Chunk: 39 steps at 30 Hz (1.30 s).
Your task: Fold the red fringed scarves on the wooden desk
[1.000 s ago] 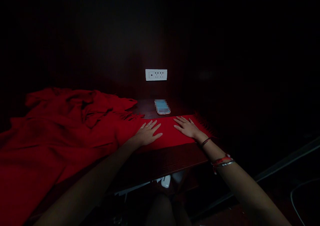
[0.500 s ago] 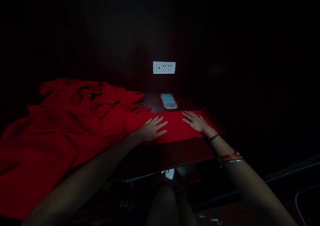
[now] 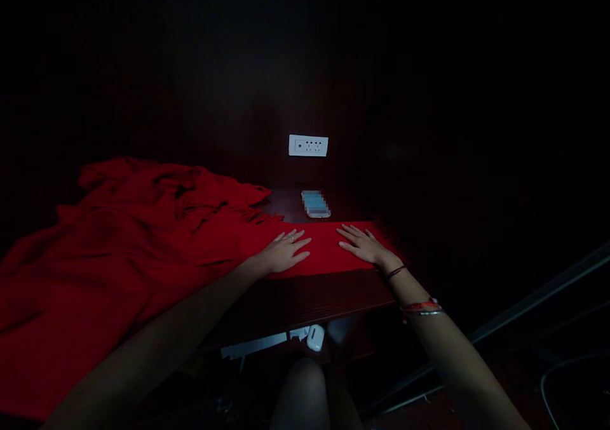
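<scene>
A red fringed scarf (image 3: 325, 247) lies across a dark wooden desk. Its right part is a smooth flat strip, while the left part is heaped in loose folds and hangs over the front edge. My left hand (image 3: 283, 252), a ring on one finger, rests palm down on the strip with fingers spread. Further right, my right hand (image 3: 362, 244) also lies flat on the cloth, fingers apart, close to the dim fringed end. Neither hand grips anything. Bracelets circle my right wrist and forearm.
Behind the strip lies a phone (image 3: 315, 204) with a blurred screen. A white wall socket (image 3: 308, 145) is above it. Below the desk's front edge (image 3: 305, 319) sit a small white case (image 3: 315, 338) and pale papers (image 3: 257, 345). My knee (image 3: 305, 392) is underneath. The surroundings are very dark.
The camera view has tilted and shifted slightly, so the desk sits a little lower and more left. Both hands stay flat on the scarf, which looks the same.
</scene>
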Tool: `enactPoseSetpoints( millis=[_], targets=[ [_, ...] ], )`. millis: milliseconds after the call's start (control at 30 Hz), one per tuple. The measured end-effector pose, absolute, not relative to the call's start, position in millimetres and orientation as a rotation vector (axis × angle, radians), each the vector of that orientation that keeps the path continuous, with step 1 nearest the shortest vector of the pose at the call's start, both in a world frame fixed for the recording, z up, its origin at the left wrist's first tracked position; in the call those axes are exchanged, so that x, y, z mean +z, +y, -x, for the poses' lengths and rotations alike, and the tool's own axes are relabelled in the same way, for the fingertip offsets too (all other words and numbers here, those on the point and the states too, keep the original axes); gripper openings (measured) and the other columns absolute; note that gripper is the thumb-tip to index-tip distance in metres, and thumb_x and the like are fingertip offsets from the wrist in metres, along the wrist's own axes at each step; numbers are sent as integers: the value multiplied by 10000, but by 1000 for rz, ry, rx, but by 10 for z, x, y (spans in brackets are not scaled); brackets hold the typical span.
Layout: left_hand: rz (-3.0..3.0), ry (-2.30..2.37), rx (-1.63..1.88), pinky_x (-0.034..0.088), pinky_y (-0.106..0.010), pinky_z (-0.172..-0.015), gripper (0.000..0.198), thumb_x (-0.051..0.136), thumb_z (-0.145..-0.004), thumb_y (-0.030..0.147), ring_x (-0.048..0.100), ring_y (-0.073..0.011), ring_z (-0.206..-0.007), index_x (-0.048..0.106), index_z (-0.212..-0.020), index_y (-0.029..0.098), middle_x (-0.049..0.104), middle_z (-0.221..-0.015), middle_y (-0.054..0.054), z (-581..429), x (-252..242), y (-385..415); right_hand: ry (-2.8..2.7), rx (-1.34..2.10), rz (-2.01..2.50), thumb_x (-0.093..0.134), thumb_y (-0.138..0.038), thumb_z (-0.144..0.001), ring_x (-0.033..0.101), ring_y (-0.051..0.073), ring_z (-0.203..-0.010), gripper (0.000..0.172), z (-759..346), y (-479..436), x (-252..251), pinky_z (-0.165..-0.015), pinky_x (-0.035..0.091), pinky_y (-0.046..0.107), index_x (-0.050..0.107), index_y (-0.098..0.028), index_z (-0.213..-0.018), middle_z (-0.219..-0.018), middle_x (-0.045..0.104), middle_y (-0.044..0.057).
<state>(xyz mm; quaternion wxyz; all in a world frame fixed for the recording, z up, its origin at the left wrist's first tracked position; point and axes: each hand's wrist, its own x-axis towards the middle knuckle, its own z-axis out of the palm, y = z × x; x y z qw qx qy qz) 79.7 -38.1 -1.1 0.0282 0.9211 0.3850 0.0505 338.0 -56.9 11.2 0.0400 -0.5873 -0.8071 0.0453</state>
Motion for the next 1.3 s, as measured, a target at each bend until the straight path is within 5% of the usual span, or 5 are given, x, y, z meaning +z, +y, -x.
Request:
enactPoseSetpoints(
  millis=[267, 467, 733, 1100, 1300],
  targets=[
    [-3093, 1111, 230, 195, -345, -939, 427, 313, -826, 392, 297, -219, -1150, 372, -1199, 193, 348, -1262, -93, -774, 176, -488, -2394, -11, 1662, 296, -523, -779, 231, 228, -1191, 518, -3402, -546, 123, -935, 169, 499, 357, -248, -1214, -1301, 299, 58],
    [-3073, 775, 122, 334, -276, -826, 398, 426, -753, 447, 466, -183, -952, 456, -1087, 232, 469, -1089, -43, -391, 469, -774, -2328, 2, 1203, 370, -357, -812, 457, 141, -1010, 338, -3069, -847, 309, -889, 332, 304, 518, -181, -1060, -1063, 548, 56],
    [-3050, 775, 106, 387, -235, -744, 413, 432, -662, 118, 480, -162, -903, 441, -1060, 226, 476, -1034, -27, -183, 474, -974, -2577, -11, 892, 434, -305, -792, 496, 151, -911, 286, -2495, -1236, 247, -824, 373, 299, 530, -158, -1018, -947, 579, 61],
    [-3105, 842, 28, 400, -272, -716, 345, 443, -713, 272, 507, -187, -872, 439, -1055, 226, 508, -1011, -39, -150, 509, -985, -2635, -155, 837, 377, -226, -823, 507, 118, -784, 205, -2417, -1141, 156, -721, 401, 245, 569, -174, -873, -805, 568, 43],
    [-3077, 786, 79, 383, -250, -752, 474, 411, -667, 99, 478, -174, -932, 385, -1117, 245, 463, -1069, -30, -156, 461, -950, -2602, -102, 869, 413, -330, -799, 508, 134, -792, 246, -2412, -1180, 199, -722, 404, 258, 554, -164, -913, -812, 567, 49]
  ],
)
